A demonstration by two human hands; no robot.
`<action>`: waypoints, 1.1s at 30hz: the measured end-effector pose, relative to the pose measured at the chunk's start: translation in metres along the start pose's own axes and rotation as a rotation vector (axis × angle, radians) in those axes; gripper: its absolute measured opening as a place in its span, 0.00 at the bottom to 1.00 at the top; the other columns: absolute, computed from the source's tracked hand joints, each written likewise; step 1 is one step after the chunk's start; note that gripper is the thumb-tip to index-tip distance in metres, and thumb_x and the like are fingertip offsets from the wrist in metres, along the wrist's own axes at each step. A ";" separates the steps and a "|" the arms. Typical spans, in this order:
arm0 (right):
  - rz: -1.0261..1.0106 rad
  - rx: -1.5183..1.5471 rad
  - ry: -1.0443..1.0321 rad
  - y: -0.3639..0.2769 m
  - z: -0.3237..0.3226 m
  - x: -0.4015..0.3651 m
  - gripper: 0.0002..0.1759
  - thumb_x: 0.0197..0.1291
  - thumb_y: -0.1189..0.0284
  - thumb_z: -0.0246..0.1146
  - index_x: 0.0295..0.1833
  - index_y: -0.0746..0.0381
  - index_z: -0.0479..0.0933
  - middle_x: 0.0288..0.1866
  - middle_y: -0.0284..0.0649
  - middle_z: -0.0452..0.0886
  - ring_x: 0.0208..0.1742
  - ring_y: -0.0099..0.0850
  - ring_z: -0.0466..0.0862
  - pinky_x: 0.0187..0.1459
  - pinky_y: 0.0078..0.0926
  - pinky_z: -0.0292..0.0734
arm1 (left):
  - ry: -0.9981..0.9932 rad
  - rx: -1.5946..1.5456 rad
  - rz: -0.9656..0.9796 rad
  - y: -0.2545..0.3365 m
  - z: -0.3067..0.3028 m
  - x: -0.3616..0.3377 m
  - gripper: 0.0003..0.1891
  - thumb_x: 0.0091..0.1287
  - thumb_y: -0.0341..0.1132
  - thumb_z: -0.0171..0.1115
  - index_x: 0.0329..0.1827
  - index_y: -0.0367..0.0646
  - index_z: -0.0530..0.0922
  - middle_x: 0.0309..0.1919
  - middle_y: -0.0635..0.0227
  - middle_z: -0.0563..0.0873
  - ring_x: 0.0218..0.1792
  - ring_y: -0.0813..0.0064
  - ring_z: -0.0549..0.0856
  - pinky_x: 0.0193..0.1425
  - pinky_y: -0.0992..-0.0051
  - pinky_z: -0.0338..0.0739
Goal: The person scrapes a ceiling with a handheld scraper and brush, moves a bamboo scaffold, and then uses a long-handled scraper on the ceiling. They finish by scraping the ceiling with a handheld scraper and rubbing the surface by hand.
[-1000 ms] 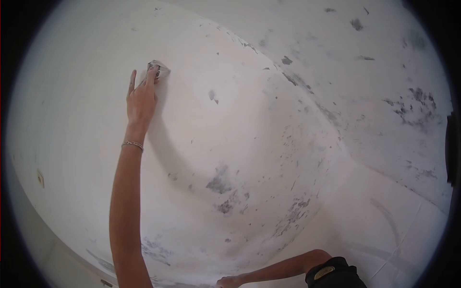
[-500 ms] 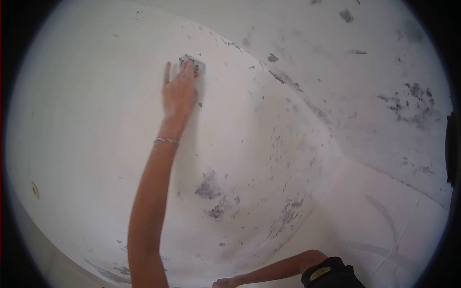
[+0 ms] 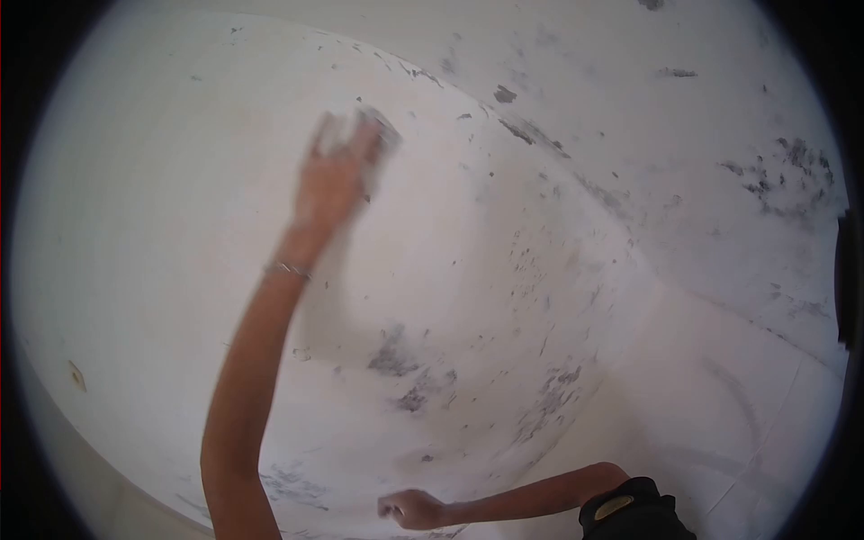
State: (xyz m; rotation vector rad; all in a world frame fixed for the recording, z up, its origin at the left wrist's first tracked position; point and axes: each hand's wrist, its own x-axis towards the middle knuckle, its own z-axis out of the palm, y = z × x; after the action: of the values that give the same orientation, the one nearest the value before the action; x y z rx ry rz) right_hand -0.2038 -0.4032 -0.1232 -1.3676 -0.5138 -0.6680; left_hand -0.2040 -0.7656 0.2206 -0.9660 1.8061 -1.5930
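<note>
My left hand (image 3: 335, 180), with a twisted bracelet at its wrist, is raised against a white wall (image 3: 180, 207). It is smeared by motion. Under its fingertips is a small flat grey pad (image 3: 385, 130), which looks like a sanding pad; one finger sticks out apart from the others. Low in the view, my right hand (image 3: 412, 509) is curled closed near the lower part of the wall. Whether anything is inside that fist is hidden. Dark grey patches (image 3: 392, 353) mark the wall between the two hands.
An edge with chipped paint (image 3: 517, 132) runs diagonally to an adjoining surface with more dark patches (image 3: 783, 184). A small yellowish fitting or mark (image 3: 77, 375) is on the wall at left. A black sleeve (image 3: 634, 511) covers my right upper arm.
My left hand and forearm have shifted slightly left and down, while the pad has moved a little to the right in the view. My right fist has come up further into sight.
</note>
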 end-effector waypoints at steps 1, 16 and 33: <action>-0.015 -0.017 0.170 -0.010 -0.011 0.009 0.12 0.59 0.78 0.58 0.47 0.58 0.80 0.48 0.42 0.86 0.49 0.43 0.84 0.53 0.44 0.76 | 0.034 0.069 0.104 0.028 0.003 -0.014 0.22 0.68 0.28 0.52 0.66 0.46 0.75 0.51 0.70 0.90 0.51 0.74 0.88 0.84 0.59 0.49; -0.089 -0.717 0.802 -0.062 -0.128 0.086 0.53 0.59 0.58 0.66 0.83 0.61 0.45 0.81 0.71 0.36 0.82 0.68 0.35 0.69 0.82 0.27 | -0.125 -0.220 0.075 0.068 -0.012 -0.036 0.30 0.62 0.24 0.58 0.70 0.45 0.71 0.63 0.69 0.84 0.60 0.73 0.84 0.82 0.58 0.53; -0.043 -0.762 0.696 -0.063 -0.136 0.080 0.50 0.60 0.59 0.64 0.83 0.60 0.46 0.81 0.70 0.36 0.82 0.67 0.36 0.68 0.84 0.29 | -0.118 -0.321 0.516 0.013 -0.029 -0.054 0.10 0.69 0.30 0.60 0.52 0.48 0.79 0.61 0.77 0.85 0.57 0.85 0.85 0.81 0.62 0.61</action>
State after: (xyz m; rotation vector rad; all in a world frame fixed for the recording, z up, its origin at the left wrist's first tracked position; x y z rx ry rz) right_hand -0.1969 -0.5532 -0.0423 -1.6834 0.3147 -1.3899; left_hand -0.1962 -0.7045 0.2088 -0.6309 2.0521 -0.9349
